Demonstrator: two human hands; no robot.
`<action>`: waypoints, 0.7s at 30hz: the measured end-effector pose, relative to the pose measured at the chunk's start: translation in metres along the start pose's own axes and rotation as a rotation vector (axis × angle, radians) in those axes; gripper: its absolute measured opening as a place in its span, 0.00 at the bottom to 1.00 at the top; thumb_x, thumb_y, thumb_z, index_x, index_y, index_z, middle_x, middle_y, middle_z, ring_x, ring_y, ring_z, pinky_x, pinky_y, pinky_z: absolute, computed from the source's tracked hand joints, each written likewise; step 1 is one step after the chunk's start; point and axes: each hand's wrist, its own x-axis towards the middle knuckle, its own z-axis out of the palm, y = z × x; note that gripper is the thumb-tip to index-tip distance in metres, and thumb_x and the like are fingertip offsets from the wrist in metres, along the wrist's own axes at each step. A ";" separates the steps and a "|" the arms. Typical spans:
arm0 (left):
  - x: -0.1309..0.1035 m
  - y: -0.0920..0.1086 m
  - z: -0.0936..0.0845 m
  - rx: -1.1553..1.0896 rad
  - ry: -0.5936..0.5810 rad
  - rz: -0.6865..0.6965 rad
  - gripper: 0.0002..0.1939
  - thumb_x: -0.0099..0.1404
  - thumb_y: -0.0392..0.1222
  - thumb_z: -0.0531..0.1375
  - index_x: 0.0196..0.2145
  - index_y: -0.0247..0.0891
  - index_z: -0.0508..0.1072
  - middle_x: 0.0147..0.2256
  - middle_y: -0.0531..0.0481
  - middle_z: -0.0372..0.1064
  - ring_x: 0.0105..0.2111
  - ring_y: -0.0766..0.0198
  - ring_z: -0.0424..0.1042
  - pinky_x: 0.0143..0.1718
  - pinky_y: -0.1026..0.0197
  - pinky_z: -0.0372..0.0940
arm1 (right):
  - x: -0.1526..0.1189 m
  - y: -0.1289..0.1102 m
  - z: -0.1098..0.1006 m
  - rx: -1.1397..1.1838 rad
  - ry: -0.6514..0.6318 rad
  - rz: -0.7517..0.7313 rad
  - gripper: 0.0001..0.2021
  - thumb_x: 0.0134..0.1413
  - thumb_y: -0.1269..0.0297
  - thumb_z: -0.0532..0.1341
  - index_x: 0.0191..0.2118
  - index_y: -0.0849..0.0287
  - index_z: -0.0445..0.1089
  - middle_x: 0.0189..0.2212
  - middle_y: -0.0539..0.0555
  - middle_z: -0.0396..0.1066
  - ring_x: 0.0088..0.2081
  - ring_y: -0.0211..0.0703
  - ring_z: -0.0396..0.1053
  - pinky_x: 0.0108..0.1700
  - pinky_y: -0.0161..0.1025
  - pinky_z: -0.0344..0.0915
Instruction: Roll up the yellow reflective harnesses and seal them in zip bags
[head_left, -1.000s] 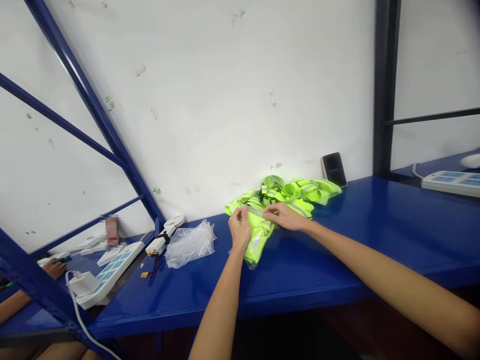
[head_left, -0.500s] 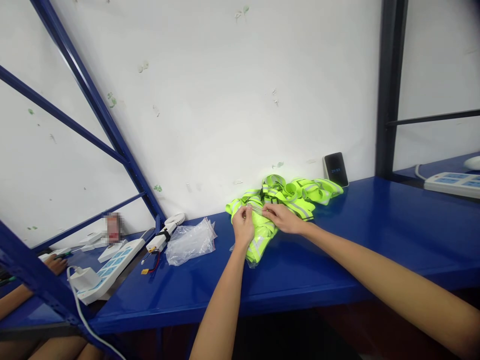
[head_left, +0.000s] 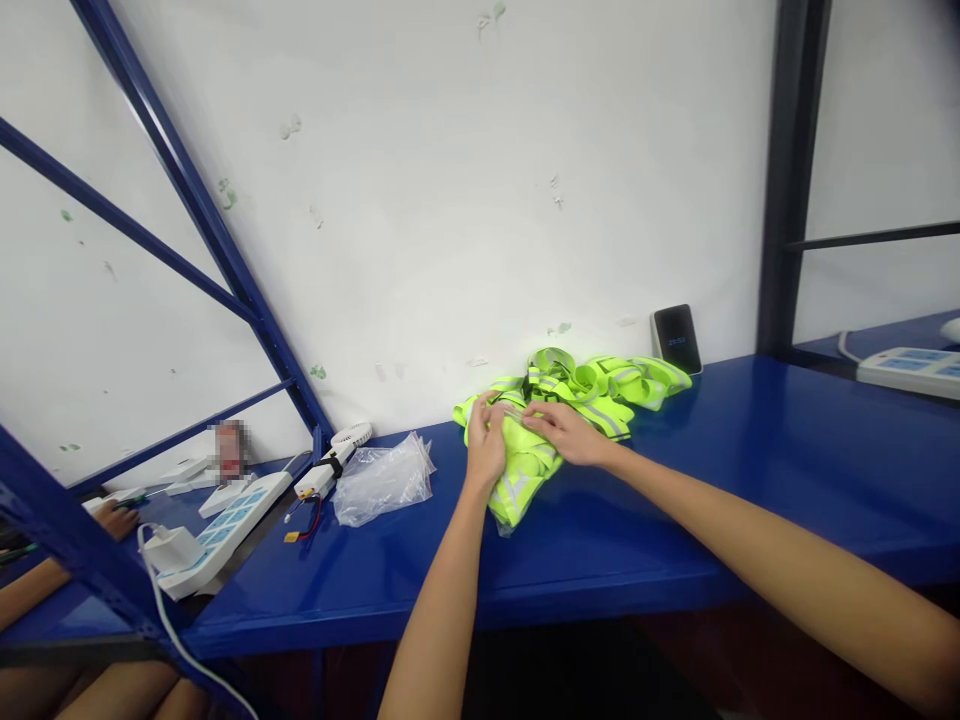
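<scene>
Between my hands is a clear plastic bag (head_left: 517,490) with a neon yellow reflective vest folded inside it. My left hand (head_left: 486,445) grips the bag's upper left edge, fingers closed on the plastic. My right hand (head_left: 561,430) pinches the bag's upper edge on the other side. Just behind the bag, a heap of loose neon yellow reflective vests (head_left: 592,385) with grey stripes lies against the wall, and the bag's top end overlaps it.
Left of my hands lie clear empty bags (head_left: 384,480), a white handheld fan (head_left: 351,435) and a battery pack with wires (head_left: 311,490). Beyond the blue frame post (head_left: 75,530) are a power strip (head_left: 225,535) and another person's hand (head_left: 116,520). A small clock-like device (head_left: 677,340) leans at the wall.
My left hand's fingers have shifted slightly upward along the bag's edge. My right hand has moved a little left over the bag. The camera view has shifted slightly.
</scene>
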 end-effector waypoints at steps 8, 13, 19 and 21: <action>-0.001 0.005 -0.035 0.142 0.879 0.054 0.08 0.65 0.43 0.46 0.31 0.39 0.60 0.28 0.53 0.57 0.32 0.63 0.62 0.39 0.59 0.58 | 0.085 -0.042 0.022 -0.010 -0.021 -0.155 0.14 0.59 0.58 0.53 0.32 0.63 0.70 0.24 0.49 0.63 0.26 0.36 0.57 0.29 0.34 0.52; -0.030 0.010 -0.023 0.639 0.598 0.395 0.05 0.65 0.41 0.49 0.35 0.39 0.61 0.36 0.45 0.60 0.41 0.55 0.60 0.48 0.50 0.53 | 0.153 -0.037 0.060 0.095 0.136 0.064 0.16 0.62 0.56 0.50 0.38 0.63 0.68 0.25 0.51 0.67 0.25 0.37 0.62 0.29 0.34 0.59; -0.039 -0.001 0.000 0.890 0.012 0.307 0.05 0.61 0.35 0.52 0.34 0.39 0.67 0.36 0.42 0.65 0.41 0.52 0.61 0.44 0.50 0.54 | 0.190 -0.025 0.051 -0.216 -0.007 0.493 0.32 0.65 0.47 0.34 0.57 0.70 0.55 0.41 0.69 0.71 0.34 0.49 0.74 0.34 0.43 0.69; -0.035 -0.006 -0.004 0.938 -0.014 0.265 0.05 0.61 0.34 0.53 0.34 0.40 0.67 0.36 0.43 0.66 0.40 0.52 0.61 0.43 0.51 0.55 | 0.183 -0.019 0.042 -0.517 -0.061 0.403 0.27 0.65 0.52 0.40 0.58 0.68 0.56 0.49 0.72 0.68 0.44 0.55 0.73 0.42 0.46 0.68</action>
